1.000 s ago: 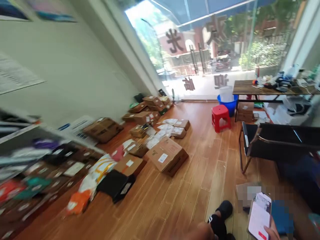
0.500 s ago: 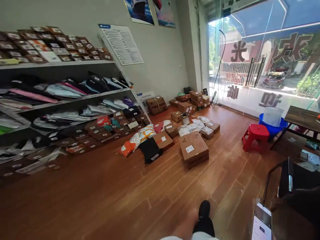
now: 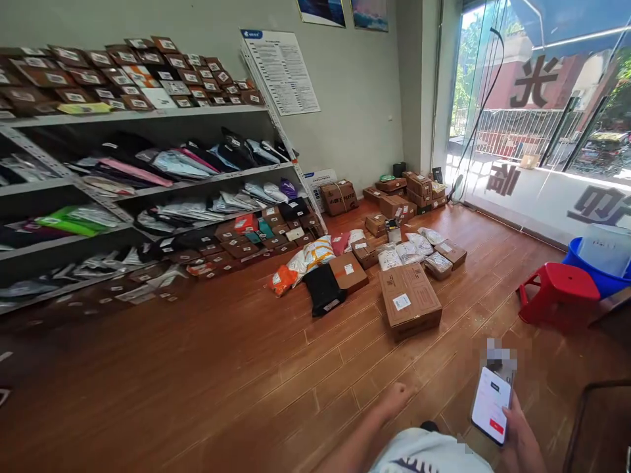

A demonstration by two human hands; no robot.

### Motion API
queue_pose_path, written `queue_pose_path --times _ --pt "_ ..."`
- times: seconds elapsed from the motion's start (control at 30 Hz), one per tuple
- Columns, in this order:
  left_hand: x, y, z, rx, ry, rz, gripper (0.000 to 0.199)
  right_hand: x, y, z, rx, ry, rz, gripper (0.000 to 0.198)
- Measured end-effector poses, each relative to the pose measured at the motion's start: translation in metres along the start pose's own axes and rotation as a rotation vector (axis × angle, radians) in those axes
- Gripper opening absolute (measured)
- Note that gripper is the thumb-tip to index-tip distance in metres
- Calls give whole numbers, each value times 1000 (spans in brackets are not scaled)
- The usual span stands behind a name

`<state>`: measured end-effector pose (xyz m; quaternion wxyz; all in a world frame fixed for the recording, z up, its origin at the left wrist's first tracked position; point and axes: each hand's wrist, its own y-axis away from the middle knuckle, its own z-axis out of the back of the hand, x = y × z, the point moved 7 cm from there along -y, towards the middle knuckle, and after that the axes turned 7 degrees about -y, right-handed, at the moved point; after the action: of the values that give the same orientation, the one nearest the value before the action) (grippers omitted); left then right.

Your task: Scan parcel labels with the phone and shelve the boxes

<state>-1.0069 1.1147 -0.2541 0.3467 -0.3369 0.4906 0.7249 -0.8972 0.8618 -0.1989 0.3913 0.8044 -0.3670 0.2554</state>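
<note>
My right hand (image 3: 516,420) is closed around a smartphone (image 3: 491,404) at the lower right, its thumb on the edge of the lit screen. The screen is mostly white with a red button low on it. My left hand (image 3: 395,399) hangs over the wood floor with its fingers curled in; nothing shows in it. A large cardboard box (image 3: 409,295) with a white label lies on the floor ahead, apart from both hands. Left of it lie a black parcel bag (image 3: 323,289), a smaller cardboard box (image 3: 349,270) and an orange parcel bag (image 3: 282,280).
Shelves (image 3: 187,112) full of labelled parcels line the left wall. White parcel bags (image 3: 407,251) and more boxes (image 3: 397,207) lie farther back. At the right stand a red stool (image 3: 562,286) and a blue tub (image 3: 591,269), near the glass front (image 3: 522,144).
My view has swung left, so the boxes and shelves sit farther right. My left hand now shows plainly, and my right hand with the phone has come higher into view.
</note>
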Motion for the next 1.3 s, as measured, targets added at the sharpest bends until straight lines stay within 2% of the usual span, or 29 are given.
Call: queue_pose_path --times 0.1,0.2,0.3,0.37,0.43,0.53,0.73,0.93,1.07,1.2,1.3 --pt "-49 -17 -4 144 145 -76 60 12 -10 -57 54 32 -6 69" --pt "-109 -20 -8 349 348 -167 88 29 -20 -104 124 67 47 65" --pt "-162 -1 -5 590 588 -323 99 41 -30 -140 177 103 116 64" --pt "-182 16 3 672 678 -419 96 44 -37 -156 197 130 124 63" --pt "-186 27 11 635 716 -468 87 44 -41 -168 205 153 119 62" --pt "-178 33 18 519 797 -474 80 43 -46 -181 212 182 107 52" --pt "-169 25 16 321 887 -301 91 47 -56 -200 223 252 95 36" --pt "-169 22 15 191 924 -190 89 48 -62 -204 279 322 107 41" --pt "-169 24 13 171 909 -201 89 44 -64 -200 315 345 91 46" --pt "-168 26 11 199 943 -239 90 45 -62 -192 404 344 51 38" --pt "-168 29 10 214 992 -249 82 49 -60 -188 506 349 13 48"
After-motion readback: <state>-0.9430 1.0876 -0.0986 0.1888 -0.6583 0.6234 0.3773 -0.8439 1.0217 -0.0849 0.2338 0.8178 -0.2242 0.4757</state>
